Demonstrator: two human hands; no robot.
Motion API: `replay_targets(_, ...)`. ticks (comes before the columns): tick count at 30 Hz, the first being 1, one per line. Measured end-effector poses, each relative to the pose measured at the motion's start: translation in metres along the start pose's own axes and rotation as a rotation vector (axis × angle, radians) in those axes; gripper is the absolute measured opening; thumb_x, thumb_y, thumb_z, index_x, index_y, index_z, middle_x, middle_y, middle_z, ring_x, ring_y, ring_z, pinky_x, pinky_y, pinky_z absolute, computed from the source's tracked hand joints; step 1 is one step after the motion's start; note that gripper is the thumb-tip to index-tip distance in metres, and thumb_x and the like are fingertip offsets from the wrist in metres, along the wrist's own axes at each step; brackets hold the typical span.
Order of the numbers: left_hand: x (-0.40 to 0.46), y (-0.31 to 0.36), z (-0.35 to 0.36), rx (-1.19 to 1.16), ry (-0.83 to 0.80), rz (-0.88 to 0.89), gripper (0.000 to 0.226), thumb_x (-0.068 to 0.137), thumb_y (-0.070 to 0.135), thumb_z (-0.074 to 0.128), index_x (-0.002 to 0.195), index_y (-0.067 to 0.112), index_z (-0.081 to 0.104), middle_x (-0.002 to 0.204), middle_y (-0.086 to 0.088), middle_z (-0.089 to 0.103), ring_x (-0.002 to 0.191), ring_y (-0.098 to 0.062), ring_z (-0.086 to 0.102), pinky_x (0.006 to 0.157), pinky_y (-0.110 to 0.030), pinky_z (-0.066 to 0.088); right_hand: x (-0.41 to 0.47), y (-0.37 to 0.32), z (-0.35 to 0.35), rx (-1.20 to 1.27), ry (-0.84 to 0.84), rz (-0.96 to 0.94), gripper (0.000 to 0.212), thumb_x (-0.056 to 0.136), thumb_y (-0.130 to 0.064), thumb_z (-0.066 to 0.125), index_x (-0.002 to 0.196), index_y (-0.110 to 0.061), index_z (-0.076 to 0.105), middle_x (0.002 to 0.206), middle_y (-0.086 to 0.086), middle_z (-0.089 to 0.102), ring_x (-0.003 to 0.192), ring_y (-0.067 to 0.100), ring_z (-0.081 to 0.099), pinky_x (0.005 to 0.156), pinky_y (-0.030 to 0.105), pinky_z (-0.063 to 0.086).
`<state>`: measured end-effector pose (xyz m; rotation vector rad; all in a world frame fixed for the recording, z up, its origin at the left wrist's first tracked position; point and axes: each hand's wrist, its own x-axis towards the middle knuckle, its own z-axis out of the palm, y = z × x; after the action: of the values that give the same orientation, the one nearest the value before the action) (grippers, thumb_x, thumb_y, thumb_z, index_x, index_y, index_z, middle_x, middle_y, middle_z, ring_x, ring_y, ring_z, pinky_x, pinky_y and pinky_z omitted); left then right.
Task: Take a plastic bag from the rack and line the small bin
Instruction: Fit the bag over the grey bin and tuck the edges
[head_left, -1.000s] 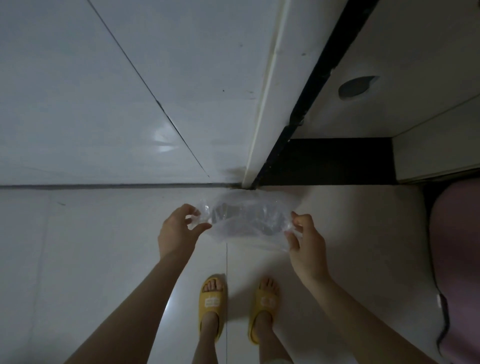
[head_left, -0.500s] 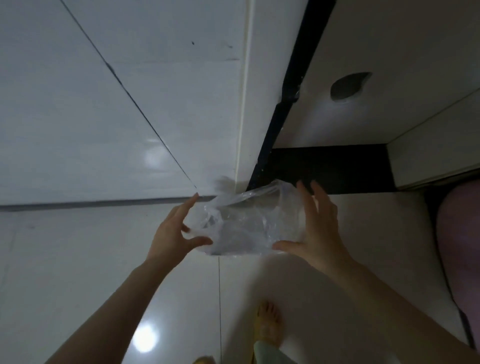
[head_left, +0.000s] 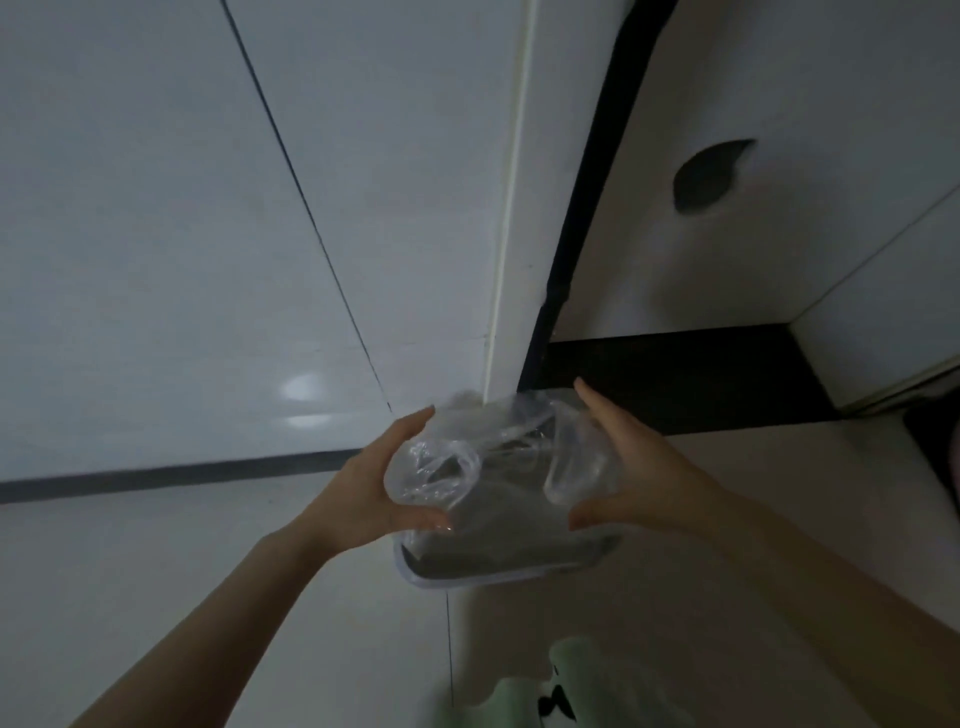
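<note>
Below the white wall panels, low over the floor, I see the plastic bag (head_left: 498, 457) spread between both hands. Half a second back the bag was a loose pouch held in front of the wall; one second back it was a flat strip pinched at its two ends, with two yellow slippers visible beneath. Now its mouth has been pulled wide and a pale rectangular rim (head_left: 498, 574) with a dark interior shows directly under it. I judge this to be the small bin, with the bag going over its opening, though blur keeps me from saying whether the film already wraps the rim.

Left hand (head_left: 363, 493): fingers curved around the bag's left side, thumb underneath, grasping the film. Right hand (head_left: 639, 478): fingers extended along the bag's right side, thumb below, pressing and holding the film rather than clenched.

For the task, the fetching step looks finished and the lining step is in hand; what remains, by my estimate, is seating the bag inside and folding its edge over the rim.

Floor (head_left: 156, 597): light glossy tile with a thin dark joint running toward me. Wall (head_left: 156, 208): large glossy white panels with a dark diagonal seam, meeting the floor at a dark strip. To the right stands a pale cabinet door (head_left: 779, 130) with a dark oval recess (head_left: 711, 174) and a black base below. A pale green garment (head_left: 571, 691) fills the bottom edge. Lighting is dim.
</note>
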<state>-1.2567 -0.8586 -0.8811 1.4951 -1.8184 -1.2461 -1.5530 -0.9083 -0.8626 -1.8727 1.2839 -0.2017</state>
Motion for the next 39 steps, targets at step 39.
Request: replay_targets(39, -0.008, -0.061, 0.053, 0.702, 0.044, 0.179, 0.081, 0.07, 0.082, 0.034, 0.141, 0.042, 0.027, 0.151, 0.012, 0.031, 0.142, -0.014, 0.019, 0.113, -0.041, -0.004, 0.003, 0.039, 0.083, -0.27, 0.102, -0.18, 0.092, 0.065, -0.062, 0.069, 0.142, -0.033, 0.026, 0.144, -0.005, 0.043, 0.122, -0.006, 0.031, 0.093, 0.001, 0.02)
